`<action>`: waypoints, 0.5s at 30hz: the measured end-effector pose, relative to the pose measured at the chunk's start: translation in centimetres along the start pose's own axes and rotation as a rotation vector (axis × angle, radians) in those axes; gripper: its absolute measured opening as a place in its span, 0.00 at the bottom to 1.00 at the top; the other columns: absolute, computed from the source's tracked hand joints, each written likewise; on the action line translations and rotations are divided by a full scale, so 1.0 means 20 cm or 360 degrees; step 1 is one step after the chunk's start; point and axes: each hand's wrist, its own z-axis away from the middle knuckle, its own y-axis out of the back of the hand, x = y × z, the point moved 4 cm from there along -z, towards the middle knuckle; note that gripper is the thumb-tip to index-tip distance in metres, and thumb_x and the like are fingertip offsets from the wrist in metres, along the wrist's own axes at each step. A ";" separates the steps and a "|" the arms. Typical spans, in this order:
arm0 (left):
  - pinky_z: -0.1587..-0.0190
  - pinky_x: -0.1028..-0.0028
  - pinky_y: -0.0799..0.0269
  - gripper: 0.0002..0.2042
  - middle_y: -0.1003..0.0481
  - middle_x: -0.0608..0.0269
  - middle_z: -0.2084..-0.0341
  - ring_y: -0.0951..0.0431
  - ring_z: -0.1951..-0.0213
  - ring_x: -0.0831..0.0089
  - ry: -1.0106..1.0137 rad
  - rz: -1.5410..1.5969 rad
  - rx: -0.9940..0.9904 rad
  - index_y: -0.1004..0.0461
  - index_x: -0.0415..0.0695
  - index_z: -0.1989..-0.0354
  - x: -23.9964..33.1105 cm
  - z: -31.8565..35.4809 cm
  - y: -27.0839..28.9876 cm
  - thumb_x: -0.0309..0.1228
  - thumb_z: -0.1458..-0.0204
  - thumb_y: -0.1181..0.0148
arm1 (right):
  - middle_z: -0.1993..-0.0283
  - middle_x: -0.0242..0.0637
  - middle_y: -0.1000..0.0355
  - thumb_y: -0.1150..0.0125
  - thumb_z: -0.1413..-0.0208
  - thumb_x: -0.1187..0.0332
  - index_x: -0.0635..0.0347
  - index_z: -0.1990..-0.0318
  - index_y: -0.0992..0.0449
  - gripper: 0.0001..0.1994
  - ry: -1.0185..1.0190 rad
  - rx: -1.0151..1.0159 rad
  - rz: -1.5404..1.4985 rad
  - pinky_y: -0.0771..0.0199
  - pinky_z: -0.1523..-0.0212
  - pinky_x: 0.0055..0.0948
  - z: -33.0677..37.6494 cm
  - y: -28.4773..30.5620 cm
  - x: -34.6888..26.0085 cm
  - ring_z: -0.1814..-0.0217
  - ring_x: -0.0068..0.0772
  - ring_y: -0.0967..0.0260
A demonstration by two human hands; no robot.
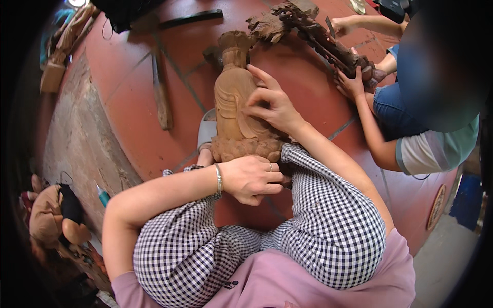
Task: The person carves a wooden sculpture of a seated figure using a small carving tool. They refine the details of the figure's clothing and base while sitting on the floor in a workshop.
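A brown wooden statue (228, 97) with carved robe folds and a petalled base lies between my knees, its narrow top pointing away from me. My left hand (250, 178), with a bracelet and a ring, is closed over the near end of the base, fingers curled. At the statue's right side is my right hand (273, 105). Its index finger reaches along the wood near the neck, while the thumb and other fingers are pinched together against the robe. Whatever may be in that pinch is too small or hidden to make out.
A wooden-handled mallet (160, 90) and a long black tool (191, 19) lie on the red tiled floor (128, 102). At right, another person's hands (352, 82) hold a gnarled dark wood carving (321, 41). Wooden figures (49, 213) stand at left.
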 end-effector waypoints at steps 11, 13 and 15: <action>0.66 0.68 0.24 0.18 0.25 0.58 0.60 0.24 0.63 0.65 0.0030 -0.0035 -0.0125 0.25 0.44 0.59 -0.01 -0.01 0.00 0.34 0.62 0.37 | 0.25 0.48 0.42 0.23 0.55 0.67 0.55 0.70 0.21 0.10 0.0087 0.0155 0.0147 0.46 0.28 0.48 -0.08 0.00 -0.01 0.23 0.56 0.48; 0.66 0.68 0.24 0.18 0.25 0.59 0.60 0.24 0.64 0.65 0.0029 -0.0034 -0.0085 0.24 0.44 0.59 0.00 -0.01 0.00 0.33 0.62 0.37 | 0.25 0.49 0.42 0.23 0.54 0.65 0.56 0.71 0.23 0.11 -0.0082 0.0222 -0.0014 0.48 0.27 0.50 0.00 -0.01 0.03 0.22 0.56 0.51; 0.67 0.69 0.24 0.18 0.25 0.59 0.60 0.24 0.64 0.66 0.0020 -0.0045 -0.0074 0.24 0.44 0.59 -0.01 -0.02 0.01 0.33 0.62 0.38 | 0.25 0.49 0.42 0.23 0.55 0.64 0.56 0.71 0.24 0.12 -0.0171 0.0242 0.0003 0.48 0.27 0.50 0.10 0.04 0.09 0.21 0.56 0.52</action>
